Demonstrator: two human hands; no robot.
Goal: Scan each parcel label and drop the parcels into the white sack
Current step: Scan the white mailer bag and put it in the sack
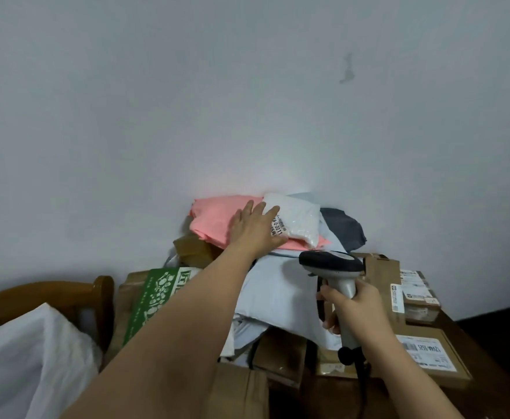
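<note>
My left hand (255, 226) reaches to the top of the parcel pile, fingers straight, lying across the pink parcel (214, 214) and touching the edge of a small white bagged parcel (297, 220) with a printed label. My right hand (356, 306) grips the grey handle of a barcode scanner (330, 263), whose dark head points towards the white parcel. The white sack (27, 361) lies open at the lower left.
The pile holds a light blue mailer (273, 293), a dark grey bag (346, 228), a green-printed box (154, 297) and several brown cartons (429, 355) with labels. A wooden chair (66, 293) stands behind the sack. A pale wall backs the pile.
</note>
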